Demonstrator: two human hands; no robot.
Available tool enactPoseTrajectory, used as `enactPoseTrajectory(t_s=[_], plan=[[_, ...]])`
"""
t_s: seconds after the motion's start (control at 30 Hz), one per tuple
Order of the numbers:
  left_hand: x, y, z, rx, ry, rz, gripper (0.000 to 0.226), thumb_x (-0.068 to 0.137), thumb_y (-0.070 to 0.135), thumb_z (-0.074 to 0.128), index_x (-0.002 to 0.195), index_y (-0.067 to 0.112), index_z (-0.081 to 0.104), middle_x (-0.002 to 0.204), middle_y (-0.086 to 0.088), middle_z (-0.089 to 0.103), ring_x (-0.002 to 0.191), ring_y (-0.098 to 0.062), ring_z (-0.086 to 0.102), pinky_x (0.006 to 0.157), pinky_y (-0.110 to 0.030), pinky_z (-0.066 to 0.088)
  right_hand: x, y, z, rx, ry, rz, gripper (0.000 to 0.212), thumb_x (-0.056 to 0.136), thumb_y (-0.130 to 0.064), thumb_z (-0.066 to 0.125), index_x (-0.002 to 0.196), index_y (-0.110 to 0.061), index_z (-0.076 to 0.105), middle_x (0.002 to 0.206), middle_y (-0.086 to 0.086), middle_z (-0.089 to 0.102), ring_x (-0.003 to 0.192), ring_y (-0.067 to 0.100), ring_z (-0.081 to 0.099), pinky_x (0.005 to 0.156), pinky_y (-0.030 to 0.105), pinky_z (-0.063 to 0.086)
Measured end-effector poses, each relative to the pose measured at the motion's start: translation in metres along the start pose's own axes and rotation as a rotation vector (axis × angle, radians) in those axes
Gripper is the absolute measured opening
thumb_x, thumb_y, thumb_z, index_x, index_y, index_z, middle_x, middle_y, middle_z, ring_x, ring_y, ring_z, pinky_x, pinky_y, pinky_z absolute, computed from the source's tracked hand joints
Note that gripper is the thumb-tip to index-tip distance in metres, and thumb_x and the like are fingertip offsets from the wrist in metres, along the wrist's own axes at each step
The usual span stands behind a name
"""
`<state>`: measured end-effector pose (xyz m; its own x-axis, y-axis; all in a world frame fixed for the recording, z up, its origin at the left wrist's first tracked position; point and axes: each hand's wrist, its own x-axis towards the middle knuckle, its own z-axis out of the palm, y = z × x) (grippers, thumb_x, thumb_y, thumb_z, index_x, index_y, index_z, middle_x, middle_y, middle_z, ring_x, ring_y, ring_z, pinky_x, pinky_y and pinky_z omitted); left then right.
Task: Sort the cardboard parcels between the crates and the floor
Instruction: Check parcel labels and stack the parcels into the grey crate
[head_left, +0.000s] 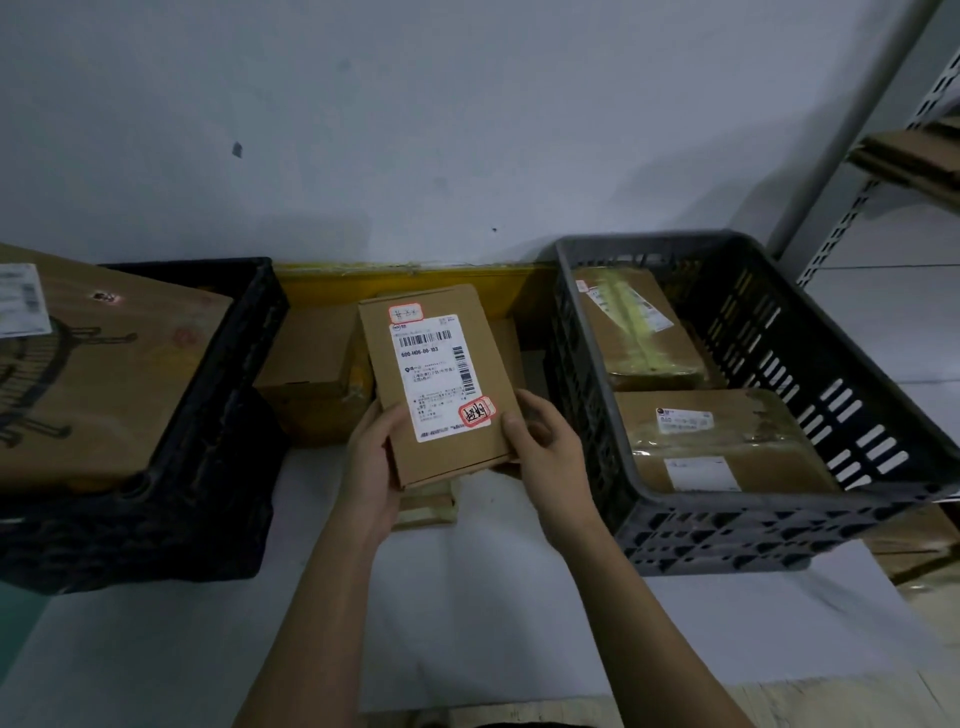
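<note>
Forearms come in from bottom edge. Left hand (370, 467) grips near-left corner of small labelled parcel (441, 384), thumb on top face; right hand (545, 447) clasps its near-right edge, thumb on top, fingers underneath. Parcel held tilted above floor (467, 623), between the crates. Black crate (218, 467) on left holds large printed box (104, 364). Grey crate (779, 530) on right holds two taped parcels (717, 441). More cardboard boxes (311, 364) on floor behind held parcel, against wall (415, 130). Metal shelving (893, 171) far right.
</note>
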<state>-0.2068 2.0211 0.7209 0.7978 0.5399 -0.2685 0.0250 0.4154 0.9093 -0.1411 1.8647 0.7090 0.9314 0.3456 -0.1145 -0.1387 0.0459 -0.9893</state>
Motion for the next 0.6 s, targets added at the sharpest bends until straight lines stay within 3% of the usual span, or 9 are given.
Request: enactPoseTrajectory(t_s=[0.13,0.27,0.43,0.6], plan=[[0.003,0.003,-0.007,0.082,-0.046,0.003,0.039,0.099,0.036,0.054,0.139,0.036,0.053,0.117,0.006,0.073,0.101,-0.015,0.072,0.075,-0.037,0.058,-0.002,0.002,0.010,0.099,0.067,-0.032,0.036,0.099,-0.020,0.059,0.135,-0.023,0.056,0.114,0.001,0.070,0.103,0.014,0.070,0.073,0.026,0.060],[0.007,0.006,-0.024,0.115,-0.092,-0.033,0.063,0.085,0.040,0.067,0.144,0.036,0.045,0.126,0.001,0.068,0.109,-0.022,0.069,0.078,-0.052,0.060,0.001,0.002,0.018,0.117,0.163,-0.052,0.036,0.099,-0.020,0.059,0.136,-0.022,0.055,0.114,0.002,0.071,0.105,0.015,0.069,0.073,0.025,0.060],[0.011,0.010,-0.043,0.135,-0.117,0.021,0.068,0.082,0.024,0.072,0.145,0.030,0.047,0.124,0.004,0.069,0.106,-0.018,0.071,0.073,-0.047,0.061,0.002,0.002,0.028,0.014,0.150,-0.078,0.035,0.100,-0.021,0.057,0.135,-0.025,0.056,0.112,-0.004,0.071,0.101,0.009,0.069,0.072,0.026,0.060],[0.017,0.014,-0.038,0.089,-0.100,0.063,0.072,0.075,0.025,0.074,0.141,0.033,0.049,0.123,0.003,0.070,0.107,-0.023,0.071,0.079,-0.051,0.060,0.003,-0.005,0.024,-0.029,0.163,-0.113,0.039,0.100,-0.016,0.058,0.138,-0.026,0.056,0.113,-0.010,0.069,0.103,0.005,0.067,0.078,0.022,0.059]])
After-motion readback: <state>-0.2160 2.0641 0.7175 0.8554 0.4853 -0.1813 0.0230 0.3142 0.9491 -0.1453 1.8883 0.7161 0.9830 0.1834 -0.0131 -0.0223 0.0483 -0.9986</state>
